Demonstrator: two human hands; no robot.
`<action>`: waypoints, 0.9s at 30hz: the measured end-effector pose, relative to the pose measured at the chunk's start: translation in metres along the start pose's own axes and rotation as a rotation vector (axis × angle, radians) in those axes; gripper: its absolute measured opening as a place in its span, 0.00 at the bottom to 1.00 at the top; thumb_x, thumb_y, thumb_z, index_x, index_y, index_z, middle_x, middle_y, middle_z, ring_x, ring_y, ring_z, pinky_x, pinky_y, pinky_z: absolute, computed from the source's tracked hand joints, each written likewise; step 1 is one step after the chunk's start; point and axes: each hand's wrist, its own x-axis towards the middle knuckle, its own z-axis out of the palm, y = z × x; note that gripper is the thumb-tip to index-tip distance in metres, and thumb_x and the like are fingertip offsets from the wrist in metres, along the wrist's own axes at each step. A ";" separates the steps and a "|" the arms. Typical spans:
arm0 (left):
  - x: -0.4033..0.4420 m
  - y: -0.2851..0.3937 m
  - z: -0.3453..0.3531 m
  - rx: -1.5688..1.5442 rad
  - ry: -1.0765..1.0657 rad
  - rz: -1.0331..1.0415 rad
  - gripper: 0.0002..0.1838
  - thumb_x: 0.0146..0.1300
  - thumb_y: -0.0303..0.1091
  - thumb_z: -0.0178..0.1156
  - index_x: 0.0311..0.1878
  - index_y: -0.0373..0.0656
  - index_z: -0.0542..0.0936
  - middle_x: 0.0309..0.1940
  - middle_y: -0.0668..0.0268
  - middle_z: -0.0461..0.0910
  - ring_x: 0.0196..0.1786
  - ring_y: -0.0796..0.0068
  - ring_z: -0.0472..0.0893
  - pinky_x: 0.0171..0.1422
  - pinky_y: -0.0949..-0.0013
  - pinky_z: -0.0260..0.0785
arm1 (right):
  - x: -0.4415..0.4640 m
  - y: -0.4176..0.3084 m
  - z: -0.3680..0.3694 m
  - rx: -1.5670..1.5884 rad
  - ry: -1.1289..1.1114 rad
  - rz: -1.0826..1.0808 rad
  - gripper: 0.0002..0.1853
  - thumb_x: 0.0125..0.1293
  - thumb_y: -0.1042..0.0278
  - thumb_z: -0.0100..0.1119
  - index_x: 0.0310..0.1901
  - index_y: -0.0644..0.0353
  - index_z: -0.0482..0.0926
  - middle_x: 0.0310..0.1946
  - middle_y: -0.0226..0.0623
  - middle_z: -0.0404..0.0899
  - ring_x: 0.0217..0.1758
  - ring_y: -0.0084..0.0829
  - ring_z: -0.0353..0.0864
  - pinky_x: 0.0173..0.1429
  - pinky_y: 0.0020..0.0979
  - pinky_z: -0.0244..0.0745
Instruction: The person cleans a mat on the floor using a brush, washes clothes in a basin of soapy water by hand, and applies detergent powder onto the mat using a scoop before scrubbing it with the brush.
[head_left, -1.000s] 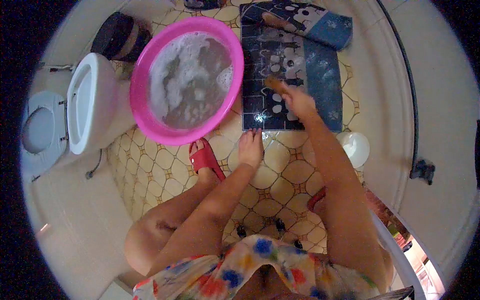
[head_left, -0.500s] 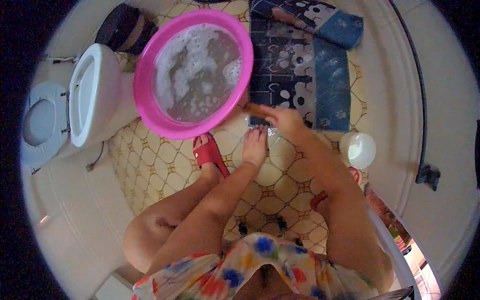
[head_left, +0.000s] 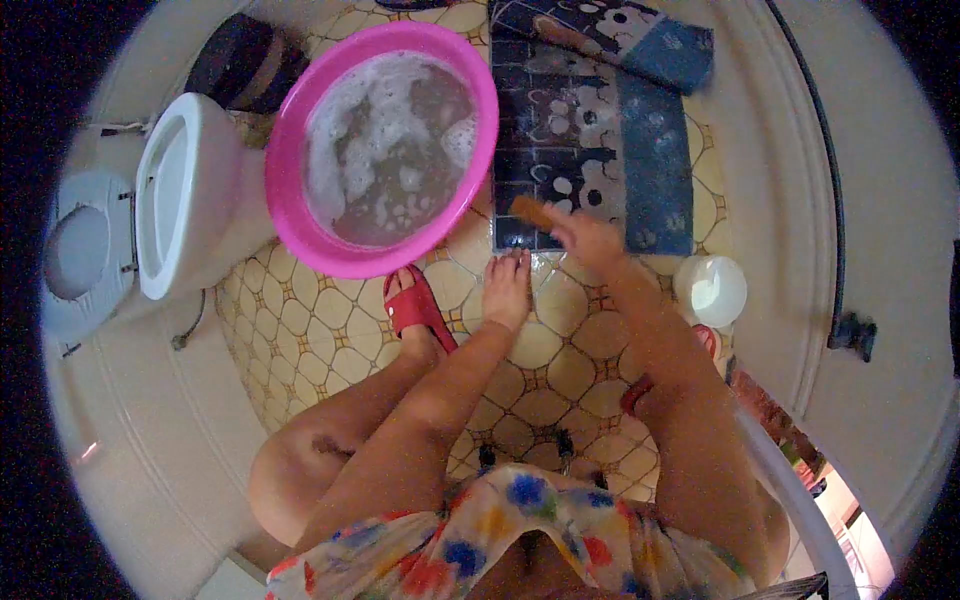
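Note:
My right hand (head_left: 592, 240) grips a brown wooden-looking scrub brush (head_left: 532, 212) by one end, over the near part of a wet dark blue mat (head_left: 655, 165) with pale cartoon animals. The brush's underside is hidden. My left hand (head_left: 508, 287) presses flat at the mat's near left corner, fingers stretched forward onto its edge. The mat's far end is folded over on itself. To the left of the mat stands a pink basin (head_left: 283, 205) of cloudy, foamy water.
A white toilet (head_left: 205, 190) stands at left, with a dark bucket-like container (head_left: 240, 62) behind it. Right of the mat are a white tub (head_left: 712, 290) and a black hose (head_left: 835, 200) along the wall. My red slipper (head_left: 412, 305) is on the tiled floor.
My right hand has moved the brush from beside the basin's rim rightward onto the mat, tilting its far end. My left hand stays at the mat's corner.

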 end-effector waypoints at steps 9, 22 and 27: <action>0.007 0.003 0.000 0.020 0.008 -0.006 0.27 0.52 0.30 0.55 0.59 0.40 0.69 0.56 0.57 0.70 0.62 0.61 0.67 0.69 0.54 0.53 | -0.025 -0.009 0.066 0.189 0.185 0.169 0.28 0.63 0.59 0.56 0.65 0.32 0.62 0.40 0.47 0.79 0.39 0.50 0.79 0.40 0.42 0.75; 0.052 -0.004 -0.032 -0.132 -0.076 -0.126 0.23 0.47 0.34 0.61 0.50 0.48 0.76 0.47 0.57 0.71 0.53 0.56 0.70 0.59 0.55 0.61 | -0.032 0.057 -0.002 0.239 0.398 0.561 0.26 0.64 0.57 0.54 0.65 0.38 0.64 0.44 0.47 0.77 0.43 0.47 0.79 0.43 0.42 0.74; 0.068 -0.005 -0.017 -0.116 0.000 -0.134 0.41 0.45 0.41 0.69 0.64 0.48 0.64 0.65 0.52 0.56 0.68 0.52 0.57 0.68 0.54 0.54 | -0.054 0.005 0.060 0.229 0.321 0.294 0.26 0.65 0.56 0.52 0.65 0.40 0.63 0.45 0.49 0.77 0.43 0.49 0.78 0.43 0.43 0.73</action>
